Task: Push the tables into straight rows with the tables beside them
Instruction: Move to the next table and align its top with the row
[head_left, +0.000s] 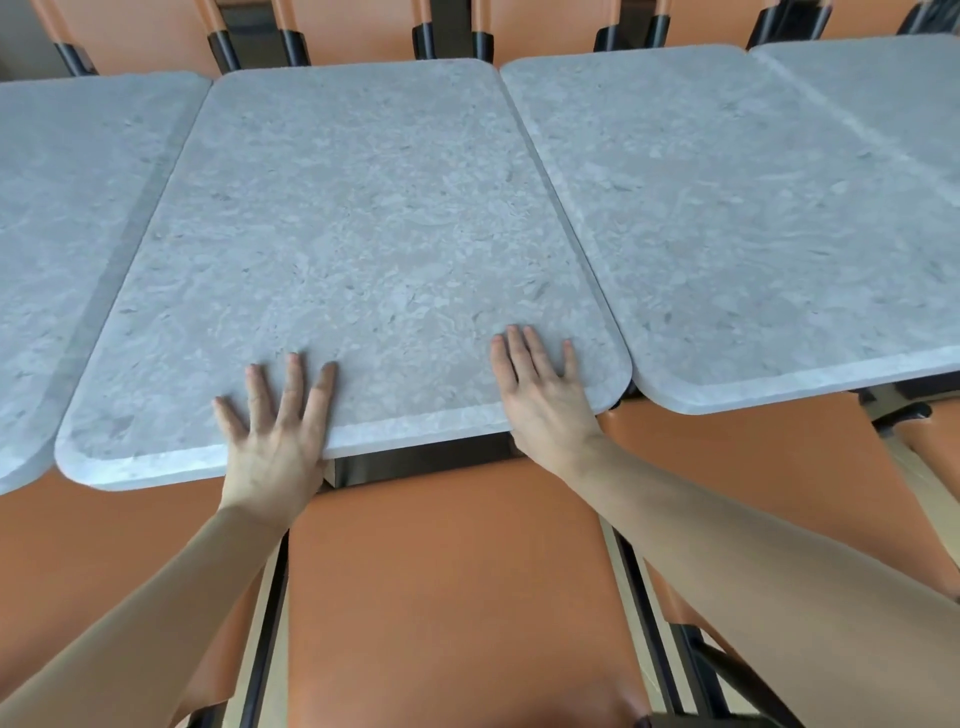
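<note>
A grey marbled table (353, 223) with rounded corners stands in front of me. My left hand (278, 431) lies flat on its near edge with fingers spread. My right hand (540, 389) lies flat near the front right corner, fingers straight. A second table (753, 208) adjoins it on the right, and its front edge sits farther from me than the middle table's. A third table (57, 208) adjoins on the left, its front edge nearer to me. A fourth table (893, 98) shows at the far right.
An orange padded chair seat (447, 587) with a black frame is directly below my arms. More orange seats (737, 467) flank it on both sides. Orange chair backs (353, 26) with black brackets line the tables' far side.
</note>
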